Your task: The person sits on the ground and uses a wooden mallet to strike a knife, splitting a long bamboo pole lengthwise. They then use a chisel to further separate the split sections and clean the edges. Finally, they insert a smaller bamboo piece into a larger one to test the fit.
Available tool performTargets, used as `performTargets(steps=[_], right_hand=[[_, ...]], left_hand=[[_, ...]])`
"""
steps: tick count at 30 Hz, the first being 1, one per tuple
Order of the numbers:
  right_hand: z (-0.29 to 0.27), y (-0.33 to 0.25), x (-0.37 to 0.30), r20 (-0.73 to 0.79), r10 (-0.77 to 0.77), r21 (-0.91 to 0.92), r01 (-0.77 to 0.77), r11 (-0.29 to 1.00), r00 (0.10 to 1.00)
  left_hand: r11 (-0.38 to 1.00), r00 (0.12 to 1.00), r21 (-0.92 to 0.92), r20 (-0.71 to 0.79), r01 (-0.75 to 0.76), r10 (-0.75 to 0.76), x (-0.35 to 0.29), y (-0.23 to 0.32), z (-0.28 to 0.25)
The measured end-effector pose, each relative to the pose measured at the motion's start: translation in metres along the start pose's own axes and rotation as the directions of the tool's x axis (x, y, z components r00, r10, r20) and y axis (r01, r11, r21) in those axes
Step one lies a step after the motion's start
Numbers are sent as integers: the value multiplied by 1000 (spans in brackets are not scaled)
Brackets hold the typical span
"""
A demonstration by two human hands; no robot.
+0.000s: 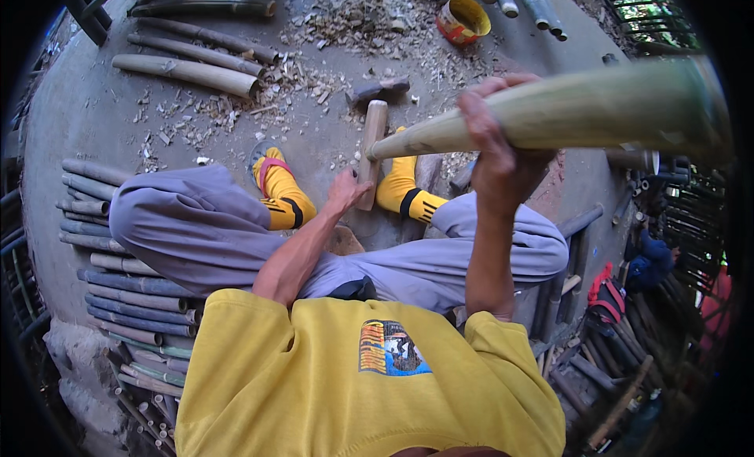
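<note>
My right hand (496,135) grips a thick pale-green bamboo pole (597,111), raised at a slant and blurred at its wide right end. Its narrow end meets the side of a short wooden stick (375,135) between my feet. Around the lower part of that stick, my left hand (349,190) is closed, with fingertips partly hidden. A dark hammer head (378,90) shows just beyond the stick's top; whether the two are joined I cannot tell.
Bamboo pieces (188,72) lie at the far left, and more are stacked (137,292) beside my left leg. Wood chips (345,25) litter the ground. A yellow-red tin (463,21) stands far right. Dark poles and a red strapped item (605,296) lie at right.
</note>
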State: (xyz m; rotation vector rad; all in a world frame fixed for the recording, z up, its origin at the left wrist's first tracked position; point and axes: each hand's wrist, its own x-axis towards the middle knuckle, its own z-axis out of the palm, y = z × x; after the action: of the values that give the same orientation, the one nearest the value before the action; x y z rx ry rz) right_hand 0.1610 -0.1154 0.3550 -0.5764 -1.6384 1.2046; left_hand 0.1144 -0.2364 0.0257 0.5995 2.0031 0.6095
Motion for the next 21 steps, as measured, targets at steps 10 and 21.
performTargets(steps=[10, 21], right_hand=[[42, 8, 3, 215, -6, -137, 36, 990, 977], [39, -4, 23, 312, -134, -96, 172, 980, 941]], left_hand=[[994, 994, -18, 32, -106, 107, 8, -21, 7], [988, 989, -41, -2, -150, 150, 4, -22, -1]])
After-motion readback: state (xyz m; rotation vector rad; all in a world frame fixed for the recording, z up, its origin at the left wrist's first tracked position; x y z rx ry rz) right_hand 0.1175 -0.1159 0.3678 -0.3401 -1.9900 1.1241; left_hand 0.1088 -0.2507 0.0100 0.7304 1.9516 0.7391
